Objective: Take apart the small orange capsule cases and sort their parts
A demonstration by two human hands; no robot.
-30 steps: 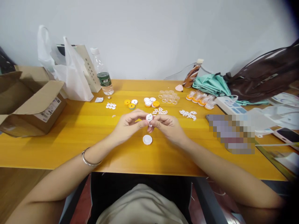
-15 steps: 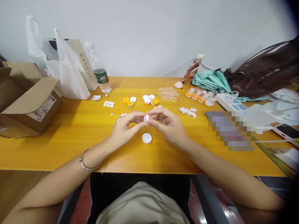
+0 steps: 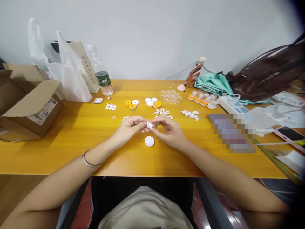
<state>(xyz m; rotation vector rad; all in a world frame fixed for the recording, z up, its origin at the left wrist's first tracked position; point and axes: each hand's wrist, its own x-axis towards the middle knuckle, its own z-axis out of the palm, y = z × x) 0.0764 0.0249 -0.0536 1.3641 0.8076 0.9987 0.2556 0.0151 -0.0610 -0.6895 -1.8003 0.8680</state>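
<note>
Between my fingertips is a small round white openwork plastic piece (image 3: 149, 125), held over the middle of the table. My left hand (image 3: 131, 128) pinches it from the left with thumb and fingers. From the right, my right hand (image 3: 169, 130) grips the same piece, its index finger on top and thumb below. Just under both hands a round white disc-shaped cap (image 3: 149, 141) lies flat on the table. Beyond my hands lie white cut-out pieces (image 3: 162, 112), partly hidden by my right hand. Small white discs (image 3: 125, 118) show behind my left hand.
White and yellow round caps (image 3: 149, 104), clear plastic rings (image 3: 171, 96) and orange-based clear domes (image 3: 204, 99) stand farther back. More white cut-outs (image 3: 190, 114) lie right. A cardboard box (image 3: 47, 109) and water bottle (image 3: 103, 78) stand left; a brown bag (image 3: 267, 74) rests right.
Both hands have come slightly nearer to me, and the white piece has turned so that its round outline faces up. More of the cut-out pieces behind shows now.
</note>
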